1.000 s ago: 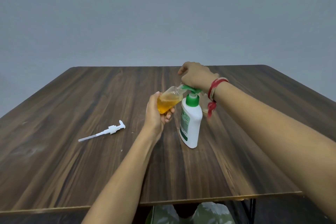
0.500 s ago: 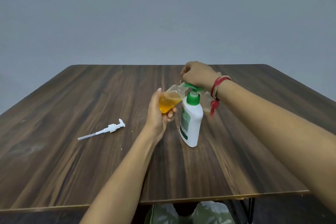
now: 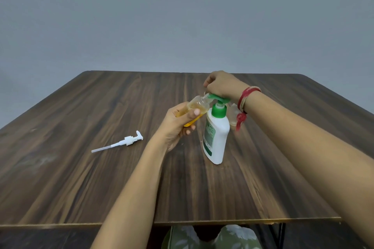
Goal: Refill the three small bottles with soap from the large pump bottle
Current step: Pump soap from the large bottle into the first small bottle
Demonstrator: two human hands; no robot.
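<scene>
**Green, white and amber**

The large pump bottle (image 3: 217,139) is white with a green top and label. The small bottle (image 3: 200,104) is clear, its soap (image 3: 191,123) amber. The loose pump (image 3: 129,141) is white, the table (image 3: 101,178) streaked brown woodgrain, the wrist band (image 3: 245,97) red.

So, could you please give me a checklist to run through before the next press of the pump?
1. Small bottle gripped in the left hand: ok.
2. Its mouth against the nozzle of the green pump head: ok.
3. Right hand on top of the pump head: ok.
4. Large pump bottle standing on the table: ok.
5. Room left in the small bottle: ok, only partly filled.
6. Soap flowing cleanly, no drips: cannot tell.
</scene>
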